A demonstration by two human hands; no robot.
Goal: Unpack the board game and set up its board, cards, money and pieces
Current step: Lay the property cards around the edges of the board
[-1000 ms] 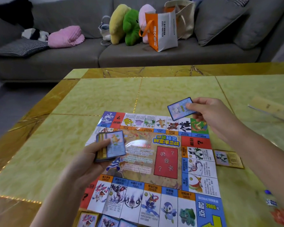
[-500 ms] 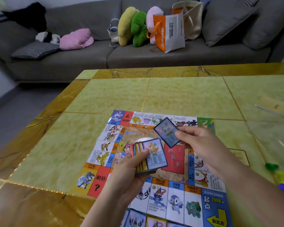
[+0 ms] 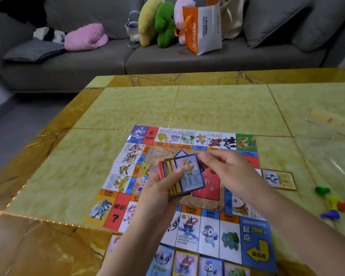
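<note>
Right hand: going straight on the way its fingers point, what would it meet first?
The right hand points left at the fan of blue- and yellow-bordered game cards gripped by the left hand; its fingertips seem to touch the fan's top corner, so those cards come first.

Left hand (image 3: pixel 159 196), right hand (image 3: pixel 227 170), forearms (image 3: pixel 299 222) seemingly bare

Board (image 3: pixel 191 196) on table (image 3: pixel 217 108); pawns (image 3: pixel 331 204) right of it

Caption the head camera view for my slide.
Above the game board, the left hand holds a fanned card stack while the right hand pinches a card at its top.
</note>
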